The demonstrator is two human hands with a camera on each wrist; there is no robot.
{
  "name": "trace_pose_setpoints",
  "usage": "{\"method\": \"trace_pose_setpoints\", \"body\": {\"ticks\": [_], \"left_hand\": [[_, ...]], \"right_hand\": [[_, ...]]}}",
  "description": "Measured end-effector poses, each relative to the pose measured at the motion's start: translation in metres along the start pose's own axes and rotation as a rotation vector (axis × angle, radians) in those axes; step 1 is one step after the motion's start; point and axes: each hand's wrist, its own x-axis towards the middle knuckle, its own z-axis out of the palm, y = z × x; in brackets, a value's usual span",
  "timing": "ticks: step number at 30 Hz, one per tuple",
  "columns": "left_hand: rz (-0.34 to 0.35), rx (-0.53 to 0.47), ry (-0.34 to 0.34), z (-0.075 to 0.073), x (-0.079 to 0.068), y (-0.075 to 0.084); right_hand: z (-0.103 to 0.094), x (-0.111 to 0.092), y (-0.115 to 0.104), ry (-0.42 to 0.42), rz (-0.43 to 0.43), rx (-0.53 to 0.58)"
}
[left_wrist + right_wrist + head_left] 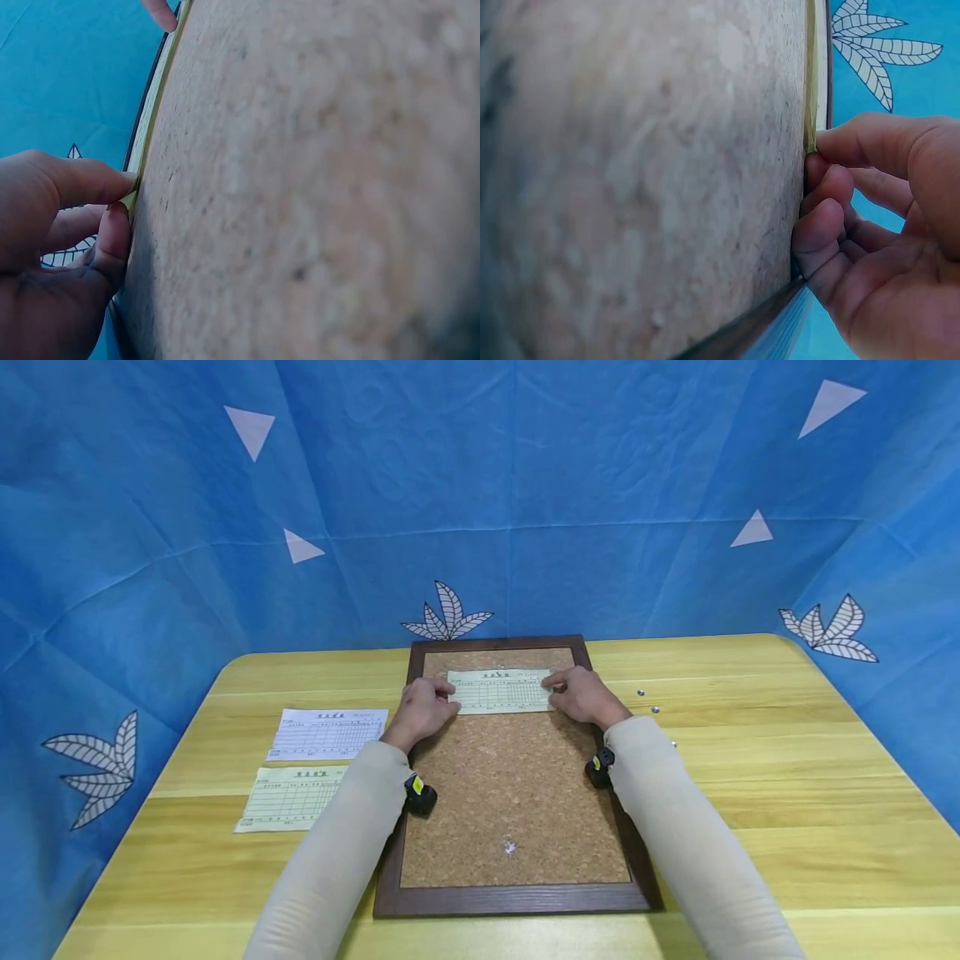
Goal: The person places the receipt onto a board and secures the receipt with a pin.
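A pale green printed form [498, 693] lies across the upper part of a cork board [510, 793] with a dark brown frame. My left hand [427, 708] pinches the form's left edge between thumb and index finger; in the left wrist view the paper [129, 201] shows between those fingertips. At the opposite end, my right hand [585, 695] pinches the right edge. The right wrist view has the paper's edge [811, 112] running down to that hand's fingertips, close to the cork surface.
Left of the board lie a white form [327, 733] and another pale green form [288, 797], the latter partly behind the left sleeve. Several small silvery round pieces [655, 709] sit on the wooden table [787, 793] at right. A blue patterned cloth [600, 485] hangs behind.
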Motion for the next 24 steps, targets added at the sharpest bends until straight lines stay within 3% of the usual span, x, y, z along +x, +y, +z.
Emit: {"method": "trace_pose_setpoints", "body": {"ticks": [24], "left_hand": [[0.003, 0.066, -0.019, -0.0018, 0.0005, 0.0024]], "right_hand": [[0.0021, 0.0023, -0.0028, 0.027, 0.038, 0.002]]}}
